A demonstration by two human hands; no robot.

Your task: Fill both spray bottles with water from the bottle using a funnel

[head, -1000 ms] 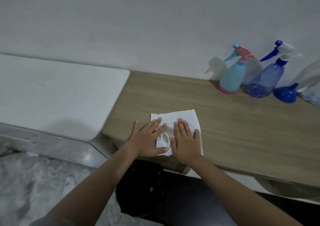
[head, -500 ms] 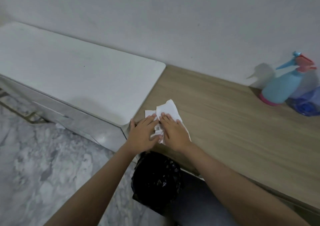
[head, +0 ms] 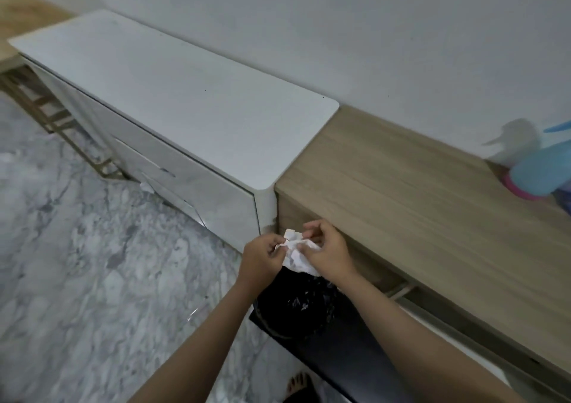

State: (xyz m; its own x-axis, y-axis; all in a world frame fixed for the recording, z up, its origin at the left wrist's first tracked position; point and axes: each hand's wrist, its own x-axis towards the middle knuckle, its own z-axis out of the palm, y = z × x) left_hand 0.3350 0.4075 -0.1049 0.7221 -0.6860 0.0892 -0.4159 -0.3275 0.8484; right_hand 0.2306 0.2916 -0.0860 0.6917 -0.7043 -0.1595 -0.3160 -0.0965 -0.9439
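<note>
A crumpled white paper tissue [head: 296, 252] hangs in the air in front of the wooden counter [head: 417, 205], just above a black bin bag. My left hand [head: 262, 257] pinches its left side and my right hand [head: 327, 249] pinches its right side. At the far right edge stands the light-blue spray bottle [head: 539, 172] with a pink base, cut off by the frame. A sliver of the dark-blue spray bottle [head: 566, 197] shows beside it. The funnel and the water bottle are out of view.
A white cabinet [head: 173, 103] adjoins the counter on the left. A bin lined with a black bag [head: 301, 305] stands on the marble floor [head: 80, 263] below my hands. A bare foot [head: 298, 385] shows at the bottom.
Both hands have lifted the tissue off the counter top, bunched it up and brought it over the bin. The view has swung left, so the bottles slid to the right edge.
</note>
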